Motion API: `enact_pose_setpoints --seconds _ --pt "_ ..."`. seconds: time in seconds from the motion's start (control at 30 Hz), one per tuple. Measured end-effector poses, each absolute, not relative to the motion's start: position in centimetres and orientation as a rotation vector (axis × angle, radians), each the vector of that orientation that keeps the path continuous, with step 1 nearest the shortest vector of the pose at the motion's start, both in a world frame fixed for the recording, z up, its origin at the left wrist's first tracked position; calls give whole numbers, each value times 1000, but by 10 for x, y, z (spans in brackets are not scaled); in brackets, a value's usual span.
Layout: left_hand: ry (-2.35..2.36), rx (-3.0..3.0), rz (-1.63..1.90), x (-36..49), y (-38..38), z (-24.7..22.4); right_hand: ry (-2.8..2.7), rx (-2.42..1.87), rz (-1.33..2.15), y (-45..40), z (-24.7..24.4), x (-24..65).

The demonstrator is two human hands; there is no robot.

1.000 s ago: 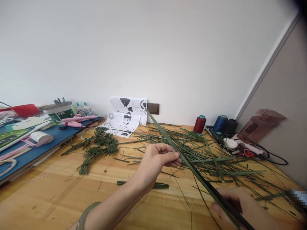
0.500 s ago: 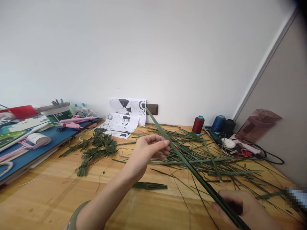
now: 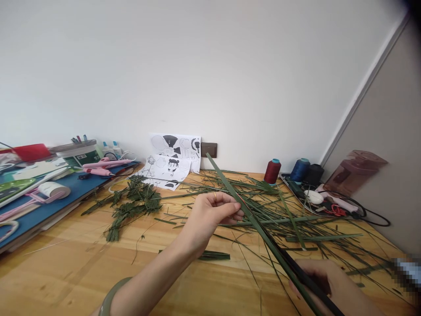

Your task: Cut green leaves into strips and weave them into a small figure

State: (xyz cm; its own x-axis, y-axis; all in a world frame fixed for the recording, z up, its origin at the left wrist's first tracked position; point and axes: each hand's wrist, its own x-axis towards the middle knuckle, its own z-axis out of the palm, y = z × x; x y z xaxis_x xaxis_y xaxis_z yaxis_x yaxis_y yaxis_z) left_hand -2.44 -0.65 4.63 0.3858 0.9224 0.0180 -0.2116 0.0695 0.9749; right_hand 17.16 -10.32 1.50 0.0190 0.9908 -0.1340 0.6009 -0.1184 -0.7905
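Observation:
A long green leaf blade (image 3: 226, 182) slants from near the wall switch down to the lower right. My left hand (image 3: 215, 213) pinches it between thumb and fingers around its upper middle. Lower down, my right hand (image 3: 329, 281) is wrapped round the blade's lower part, beside a dark edge or tool that I cannot make out. Behind the hands lies a loose pile of green leaf strips (image 3: 296, 221). A short folded leaf piece (image 3: 215, 255) rests on the wood below my left wrist.
On the wooden table (image 3: 82, 281) sit woven leaf pieces (image 3: 138, 199), printed sheets (image 3: 171, 169), a red thread spool (image 3: 272, 172) and a blue spool (image 3: 299, 170). Left is a blue board (image 3: 79, 188) with pink glue gun (image 3: 101, 166); right, a tray (image 3: 289, 191) and pink container (image 3: 355, 173).
My left hand has moved slightly right and down, still pinching the blade. The blade's upper tip has shifted down and right. My right hand has hardly moved.

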Motion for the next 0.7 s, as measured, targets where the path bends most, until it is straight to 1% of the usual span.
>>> enact_pose_setpoints --seconds 0.37,0.7 --pt "752 1182 979 -24 -8 46 -1712 -1855 910 -100 -2 181" --pt "717 1173 905 -19 -14 45 -1653 -1782 946 -97 21 167"
